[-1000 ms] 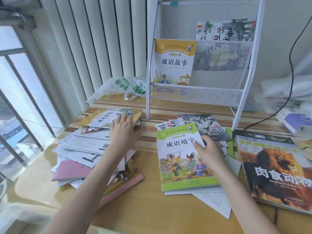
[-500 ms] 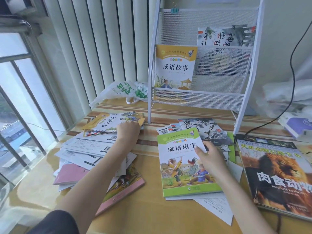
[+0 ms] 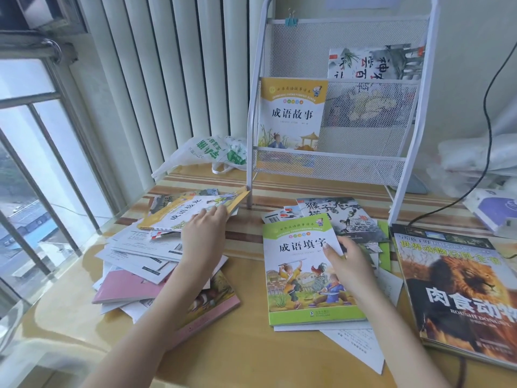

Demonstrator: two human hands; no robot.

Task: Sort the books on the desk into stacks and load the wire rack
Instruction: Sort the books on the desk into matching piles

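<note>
Both hands work among thin paperbacks. Right hand [image 3: 349, 264] pinches the right edge of the green book [image 3: 307, 273] near the counter's front. Left hand [image 3: 204, 233] grips the lifted yellow book [image 3: 190, 211] above the left-side pile. Covers look light, floppy and slick; spine-edge holds seem safest. Behind, the wire rack [image 3: 330, 169] stands at the back edge.

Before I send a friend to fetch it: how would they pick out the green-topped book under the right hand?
Start at the white wire rack at the back of the desk, then drop to the spread of books in front of it. The green-topped book lies uppermost there, the right hand gripping its upper right corner. Unlike the ink-painted monkey book behind it, it shows cartoon children and a rooster.
</note>
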